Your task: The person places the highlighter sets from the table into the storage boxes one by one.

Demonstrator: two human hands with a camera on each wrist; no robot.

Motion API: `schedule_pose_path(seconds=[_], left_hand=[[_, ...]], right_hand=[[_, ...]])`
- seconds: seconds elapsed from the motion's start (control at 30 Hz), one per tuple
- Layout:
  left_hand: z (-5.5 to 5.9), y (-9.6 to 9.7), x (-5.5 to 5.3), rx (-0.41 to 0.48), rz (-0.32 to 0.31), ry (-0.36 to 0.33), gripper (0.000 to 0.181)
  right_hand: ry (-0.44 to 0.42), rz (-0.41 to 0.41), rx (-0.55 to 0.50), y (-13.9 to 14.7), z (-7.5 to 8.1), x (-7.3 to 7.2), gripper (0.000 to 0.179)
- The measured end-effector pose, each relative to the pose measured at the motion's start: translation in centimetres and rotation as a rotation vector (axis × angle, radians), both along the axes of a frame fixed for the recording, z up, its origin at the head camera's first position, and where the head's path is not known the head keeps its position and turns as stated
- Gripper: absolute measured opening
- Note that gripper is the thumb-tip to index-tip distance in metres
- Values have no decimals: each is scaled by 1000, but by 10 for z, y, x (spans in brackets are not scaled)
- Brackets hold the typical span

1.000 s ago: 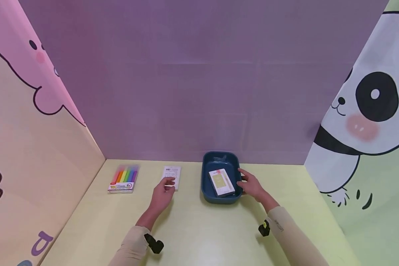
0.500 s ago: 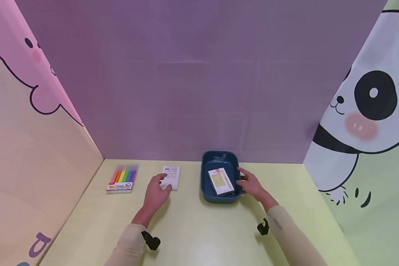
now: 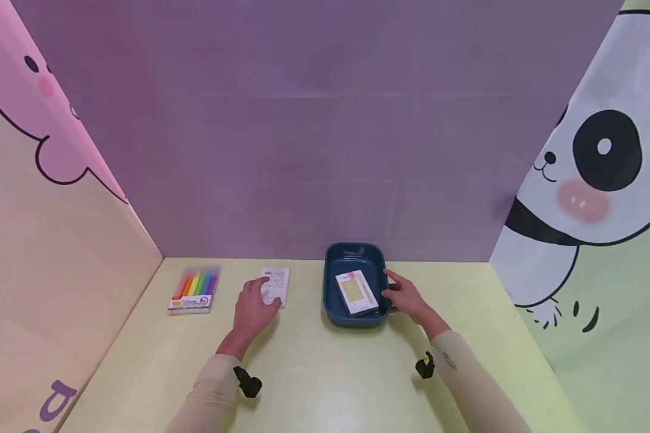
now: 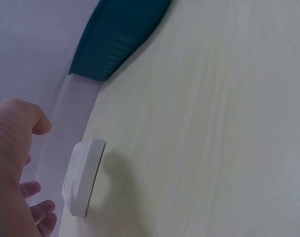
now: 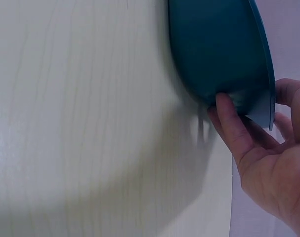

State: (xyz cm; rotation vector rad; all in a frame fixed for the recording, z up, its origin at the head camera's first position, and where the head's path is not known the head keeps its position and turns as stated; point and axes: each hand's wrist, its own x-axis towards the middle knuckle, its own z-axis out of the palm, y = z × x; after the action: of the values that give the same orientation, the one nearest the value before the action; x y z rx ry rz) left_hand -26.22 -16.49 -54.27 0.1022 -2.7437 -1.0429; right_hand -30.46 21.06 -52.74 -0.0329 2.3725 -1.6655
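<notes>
My left hand (image 3: 253, 310) hovers beside a small white box (image 3: 276, 286) with printed text, thumb and fingers spread apart. In the left wrist view a gap shows between the thumb and that white box (image 4: 83, 177), which lies on the table. With my right hand (image 3: 406, 297) I hold the right side of a dark blue tray (image 3: 355, 320). The right wrist view has fingers (image 5: 232, 123) against the outer wall of the tray (image 5: 219, 49) and another digit by its rim. Inside the tray lies a white box with a yellowish panel (image 3: 353, 291).
A clear pack of coloured markers (image 3: 194, 291) lies on the left part of the pale table (image 3: 314, 385). A purple wall (image 3: 325, 132) stands right behind the tray. Side walls with cartoon animals border the table left and right.
My left hand has drawn back to the left from over the small white box, its thumb and fingers spreading wider. The right hand keeps its place at the tray. The head view has shifted slightly.
</notes>
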Motion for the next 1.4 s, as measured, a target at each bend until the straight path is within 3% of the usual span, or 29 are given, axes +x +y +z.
schedule_pose_path(seconds=[0.23,0.53,0.77,1.07,1.4], left_hand=[[-2,2,-1,-48,22,-45,68],[-9,3,-2,-56,67,-74,75],[-11,5,-11,-104,123,-134,91],[-13,13,-16,-184,139,-217,114],[-5,19,-20,-216,132,-217,113]], right_hand=[[6,5,6,-3,5,4,62],[10,-12,17,-5,-6,3,60],[22,-9,30,-5,-2,3,60],[18,-35,-4,-1,-6,4,59],[30,-42,-2,-1,-8,2,58]])
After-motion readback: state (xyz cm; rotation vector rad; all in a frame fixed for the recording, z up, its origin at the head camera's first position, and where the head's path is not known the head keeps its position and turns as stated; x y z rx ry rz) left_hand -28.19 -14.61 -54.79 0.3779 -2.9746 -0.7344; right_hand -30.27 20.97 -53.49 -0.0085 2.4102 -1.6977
